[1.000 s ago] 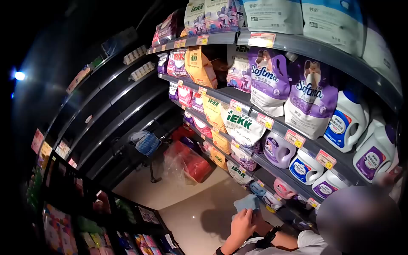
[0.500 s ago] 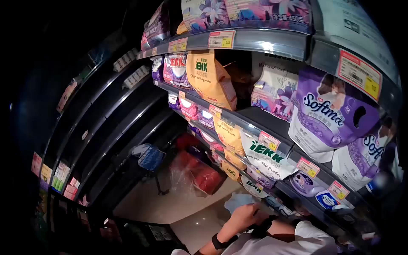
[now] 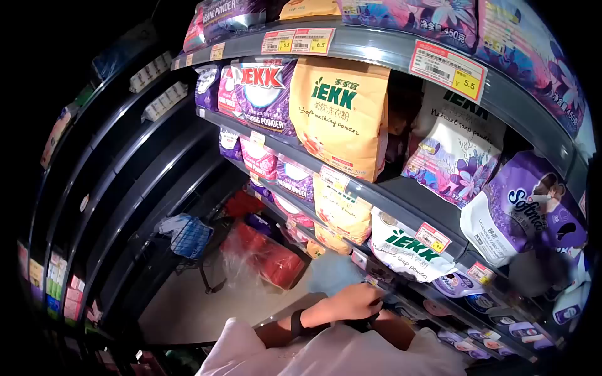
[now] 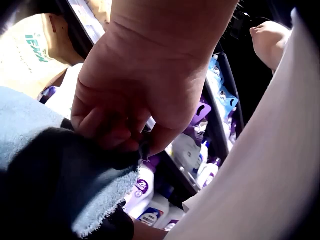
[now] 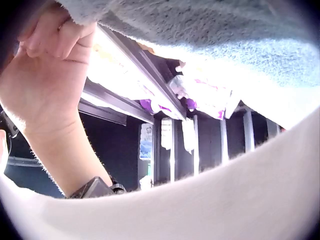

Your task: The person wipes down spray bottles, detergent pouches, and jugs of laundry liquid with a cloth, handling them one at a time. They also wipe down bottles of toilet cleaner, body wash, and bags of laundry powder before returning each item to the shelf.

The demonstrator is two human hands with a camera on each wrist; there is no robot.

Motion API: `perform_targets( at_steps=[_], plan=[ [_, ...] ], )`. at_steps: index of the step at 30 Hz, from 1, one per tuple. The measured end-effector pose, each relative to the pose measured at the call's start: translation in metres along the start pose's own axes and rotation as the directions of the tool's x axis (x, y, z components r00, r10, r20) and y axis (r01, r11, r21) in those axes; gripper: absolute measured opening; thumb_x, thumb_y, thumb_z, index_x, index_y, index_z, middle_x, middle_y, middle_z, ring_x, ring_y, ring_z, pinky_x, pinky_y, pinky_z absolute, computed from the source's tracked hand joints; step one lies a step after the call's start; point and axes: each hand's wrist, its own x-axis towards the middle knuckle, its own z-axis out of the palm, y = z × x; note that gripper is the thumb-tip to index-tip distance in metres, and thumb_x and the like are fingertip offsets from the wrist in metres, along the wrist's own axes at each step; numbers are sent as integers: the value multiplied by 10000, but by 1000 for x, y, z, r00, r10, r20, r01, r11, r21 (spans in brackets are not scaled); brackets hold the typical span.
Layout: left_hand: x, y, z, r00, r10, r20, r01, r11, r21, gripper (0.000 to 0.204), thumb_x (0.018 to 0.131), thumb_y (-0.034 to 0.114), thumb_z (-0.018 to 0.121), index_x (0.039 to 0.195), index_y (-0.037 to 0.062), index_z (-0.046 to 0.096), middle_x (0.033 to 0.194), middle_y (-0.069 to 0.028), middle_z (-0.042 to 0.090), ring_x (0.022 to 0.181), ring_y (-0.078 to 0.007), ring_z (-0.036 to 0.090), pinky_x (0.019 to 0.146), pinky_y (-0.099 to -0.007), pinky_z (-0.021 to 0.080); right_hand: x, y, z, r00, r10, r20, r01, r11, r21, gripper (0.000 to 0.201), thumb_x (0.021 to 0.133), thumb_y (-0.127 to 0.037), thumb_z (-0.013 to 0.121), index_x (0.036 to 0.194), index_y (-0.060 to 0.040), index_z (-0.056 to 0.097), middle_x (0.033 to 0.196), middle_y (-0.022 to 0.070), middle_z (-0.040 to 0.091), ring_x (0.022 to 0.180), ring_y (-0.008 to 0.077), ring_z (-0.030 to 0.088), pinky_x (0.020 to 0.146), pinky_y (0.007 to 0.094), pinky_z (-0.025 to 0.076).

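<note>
A light blue-grey cloth (image 3: 335,274) hangs from the two hands, held together before the chest in the head view. My left hand (image 3: 351,302) has its fingers curled; in the left wrist view the left hand (image 4: 142,85) pinches the edge of the cloth (image 4: 107,195). Close behind it, the right hand is mostly hidden in the head view. Across the top of the right wrist view spreads the cloth (image 5: 215,35), its edge at the curled fingers of a hand with a dark wristband.
Shelves (image 3: 376,37) of washing powder bags, such as a yellow bag (image 3: 338,116), and softener pouches (image 3: 533,200) rise ahead and right. A red plastic-wrapped pack (image 3: 266,254) lies on the floor (image 3: 188,313), near a blue basket (image 3: 188,235). Darker shelves curve along the left.
The head view has turned and moved closer to the washing powder bags, which look larger. Both hands stay together with the cloth and appear further left in the picture.
</note>
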Motion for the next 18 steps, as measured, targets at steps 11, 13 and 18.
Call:
perform_targets(
  at_steps=[11, 13, 18],
  plan=[
    [-28, -56, -41, 987, 9, 160, -1, 999, -51, 203, 818, 201, 581, 810, -1, 572, 795, -212, 612, 797, -430, 603, 707, -489, 482, 15, 28, 44, 969, -162, -185, 76, 913, -401, 211, 988, -254, 471, 1028, -78, 580, 960, 45, 616, 861, 182, 622, 740, 341, 489],
    [-35, -55, -43, 983, 12, 182, 9, 993, -116, 228, 828, 216, 576, 808, -10, 563, 835, -212, 612, 822, -427, 598, 721, -484, 476, 17, 32, 52, 965, -188, -182, 80, 874, -480, 208, 987, -253, 475, 1024, -77, 580, 955, 45, 615, 855, 182, 622, 734, 342, 488],
    [-52, -59, -25, 943, 182, 279, -155, 981, -116, 232, 810, 215, 564, 797, -17, 564, 798, -240, 597, 812, -435, 587, 735, -508, 461, 23, 47, 73, 962, -239, -133, 91, 739, -667, 202, 984, -251, 483, 1015, -76, 580, 944, 45, 614, 841, 182, 622, 719, 343, 486]
  ],
)
